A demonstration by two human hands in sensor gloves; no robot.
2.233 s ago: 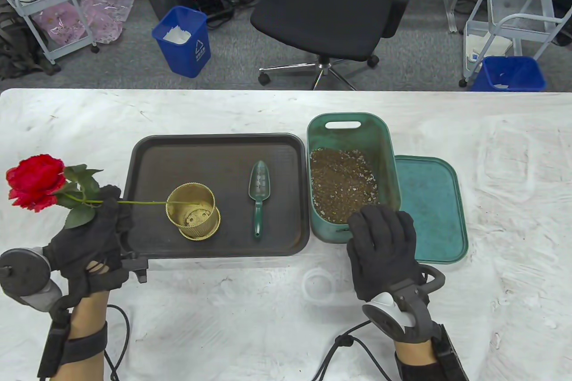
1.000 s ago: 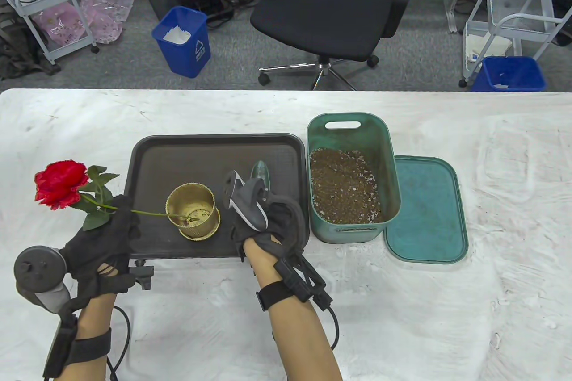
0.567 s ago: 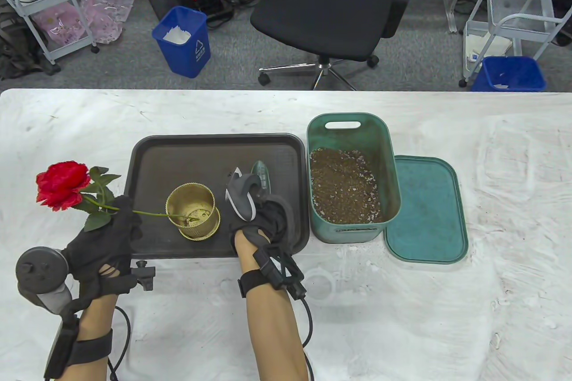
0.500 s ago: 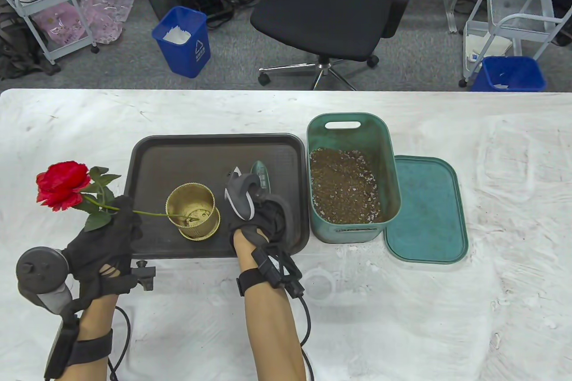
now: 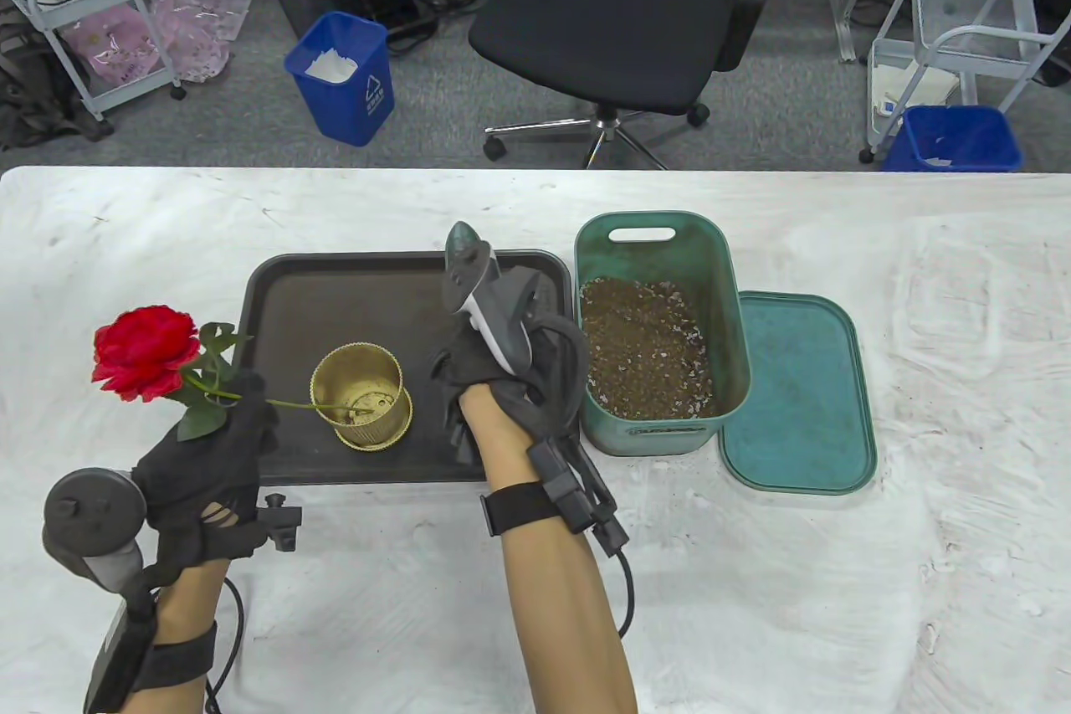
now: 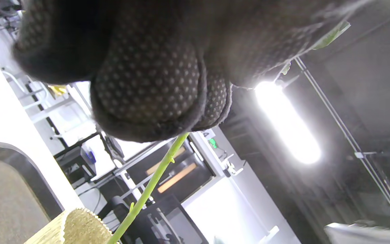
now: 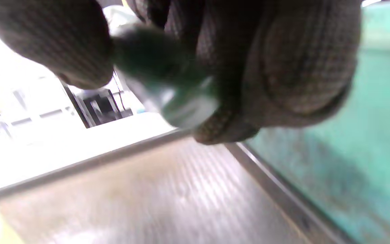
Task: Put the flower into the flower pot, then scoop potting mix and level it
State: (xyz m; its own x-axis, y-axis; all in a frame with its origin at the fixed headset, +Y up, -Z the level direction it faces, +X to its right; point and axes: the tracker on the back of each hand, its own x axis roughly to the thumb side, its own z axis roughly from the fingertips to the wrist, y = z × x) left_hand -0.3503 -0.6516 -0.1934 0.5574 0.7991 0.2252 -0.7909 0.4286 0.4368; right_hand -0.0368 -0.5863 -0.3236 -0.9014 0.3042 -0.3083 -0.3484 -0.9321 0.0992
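Observation:
My left hand [image 5: 238, 413] pinches the green stem [image 5: 293, 406] of a red rose [image 5: 142, 350] at the tray's left edge. The stem's end rests inside the upright gold flower pot [image 5: 361, 396] on the dark tray [image 5: 335, 287]. In the left wrist view my fingers [image 6: 147, 84] grip the stem [image 6: 151, 183] above the pot rim [image 6: 76, 227]. My right hand [image 5: 502, 367] holds the green trowel [image 5: 462, 245] by its handle, blade raised above the tray's far edge. The right wrist view shows the handle [image 7: 157, 64] blurred inside the curled fingers, beside the green bin wall [image 7: 350, 152].
A green bin [image 5: 653, 233] holding potting mix [image 5: 644, 346] stands just right of the tray, with its lid [image 5: 803, 396] lying flat further right. A faint ring mark sits on the white table in front. An office chair and blue bins stand beyond the far edge.
My right hand crossed from the bin to the trowel, gripped its handle and lifted it off the tray, away from me. The left hand edged right with the rose.

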